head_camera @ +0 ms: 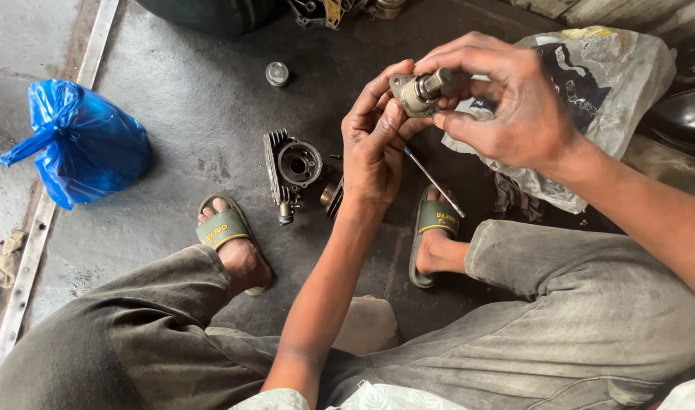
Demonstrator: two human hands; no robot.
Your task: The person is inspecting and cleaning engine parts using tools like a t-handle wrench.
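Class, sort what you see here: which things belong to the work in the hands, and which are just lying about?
In the work:
left hand
right hand
small metal part
thin metal rod

Lying about:
finned engine part
blue plastic bag
white plastic bag
small round cap

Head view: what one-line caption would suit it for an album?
Both hands, left and right, hold a small metal part above a finned cylinder on the floor.
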